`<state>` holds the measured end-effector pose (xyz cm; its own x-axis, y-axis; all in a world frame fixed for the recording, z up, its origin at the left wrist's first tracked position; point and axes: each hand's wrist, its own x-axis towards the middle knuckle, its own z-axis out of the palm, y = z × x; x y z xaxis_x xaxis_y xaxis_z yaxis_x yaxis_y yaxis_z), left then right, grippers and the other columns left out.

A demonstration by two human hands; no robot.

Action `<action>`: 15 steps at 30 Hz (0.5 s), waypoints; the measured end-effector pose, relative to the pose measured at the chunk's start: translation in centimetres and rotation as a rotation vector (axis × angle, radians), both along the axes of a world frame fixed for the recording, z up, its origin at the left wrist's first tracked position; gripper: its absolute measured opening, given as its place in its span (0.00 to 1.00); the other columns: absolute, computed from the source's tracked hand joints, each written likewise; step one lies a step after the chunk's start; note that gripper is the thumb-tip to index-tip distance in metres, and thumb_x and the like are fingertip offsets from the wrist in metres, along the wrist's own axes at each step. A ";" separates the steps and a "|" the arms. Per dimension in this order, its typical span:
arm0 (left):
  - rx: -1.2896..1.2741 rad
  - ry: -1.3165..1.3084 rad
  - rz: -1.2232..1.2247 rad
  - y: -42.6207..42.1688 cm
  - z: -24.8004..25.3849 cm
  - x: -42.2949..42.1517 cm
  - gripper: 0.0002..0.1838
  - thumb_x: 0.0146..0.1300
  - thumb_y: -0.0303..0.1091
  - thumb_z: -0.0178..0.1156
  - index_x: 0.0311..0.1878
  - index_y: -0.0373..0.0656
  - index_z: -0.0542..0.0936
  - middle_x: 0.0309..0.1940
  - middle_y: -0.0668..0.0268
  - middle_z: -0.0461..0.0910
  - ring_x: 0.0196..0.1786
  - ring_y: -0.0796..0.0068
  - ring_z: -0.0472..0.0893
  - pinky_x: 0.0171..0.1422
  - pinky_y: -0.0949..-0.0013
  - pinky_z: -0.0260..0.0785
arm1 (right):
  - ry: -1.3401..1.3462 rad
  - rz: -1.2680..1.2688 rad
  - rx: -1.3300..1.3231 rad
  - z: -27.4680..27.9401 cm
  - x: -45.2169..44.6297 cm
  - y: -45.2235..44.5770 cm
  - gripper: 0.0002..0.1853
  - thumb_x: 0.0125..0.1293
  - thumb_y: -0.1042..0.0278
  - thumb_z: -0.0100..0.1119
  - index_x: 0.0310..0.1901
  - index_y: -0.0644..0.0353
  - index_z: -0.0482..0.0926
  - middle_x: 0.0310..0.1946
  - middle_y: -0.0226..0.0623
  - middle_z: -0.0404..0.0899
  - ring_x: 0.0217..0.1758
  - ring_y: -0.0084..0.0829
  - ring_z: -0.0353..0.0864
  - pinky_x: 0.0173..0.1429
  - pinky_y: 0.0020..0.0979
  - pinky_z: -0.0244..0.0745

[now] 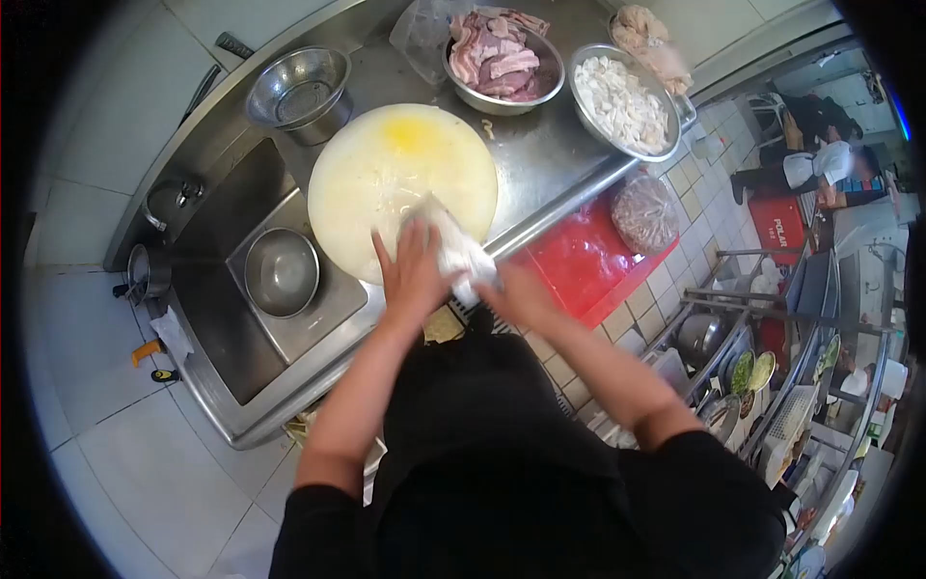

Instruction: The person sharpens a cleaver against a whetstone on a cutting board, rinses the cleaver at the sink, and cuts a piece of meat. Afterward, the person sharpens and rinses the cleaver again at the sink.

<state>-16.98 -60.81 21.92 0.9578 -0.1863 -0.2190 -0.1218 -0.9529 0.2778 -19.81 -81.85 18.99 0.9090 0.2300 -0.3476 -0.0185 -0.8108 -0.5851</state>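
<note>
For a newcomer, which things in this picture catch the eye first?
Probably the round board with its yellow patch, large and pale on the counter. Next, the pink meat in a bowl beyond it, then the red box beside the counter, bearing a bag.

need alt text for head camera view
A bare left hand and right hand are on what looks like a white cloth at the edge of a round cutting board. Beyond it, a metal bowl holds sliced raw meat; a sink is at left.
</note>
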 end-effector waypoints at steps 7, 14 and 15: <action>0.048 0.018 0.024 1.8 0.8 11.8 0.50 0.60 0.65 0.67 0.77 0.41 0.67 0.80 0.56 0.63 0.85 0.62 0.55 0.85 0.32 0.25 | -0.012 -0.108 -0.111 3.1 10.9 4.8 0.29 0.72 0.44 0.62 0.52 0.68 0.78 0.44 0.61 0.86 0.52 0.60 0.86 0.56 0.52 0.81; -0.094 -0.061 0.015 -1.0 -1.0 -3.1 0.53 0.57 0.66 0.69 0.77 0.40 0.68 0.78 0.51 0.66 0.83 0.55 0.60 0.84 0.30 0.27 | 0.180 -0.052 0.004 2.8 -1.8 -0.3 0.33 0.71 0.43 0.62 0.60 0.68 0.76 0.49 0.64 0.84 0.54 0.61 0.84 0.59 0.54 0.78; -0.082 -0.104 0.025 -0.7 -1.3 -2.2 0.52 0.58 0.66 0.68 0.78 0.41 0.67 0.79 0.52 0.65 0.83 0.56 0.60 0.84 0.31 0.28 | 0.166 -0.087 0.028 2.5 -0.9 0.0 0.32 0.71 0.43 0.62 0.61 0.66 0.77 0.49 0.62 0.85 0.55 0.60 0.84 0.59 0.53 0.78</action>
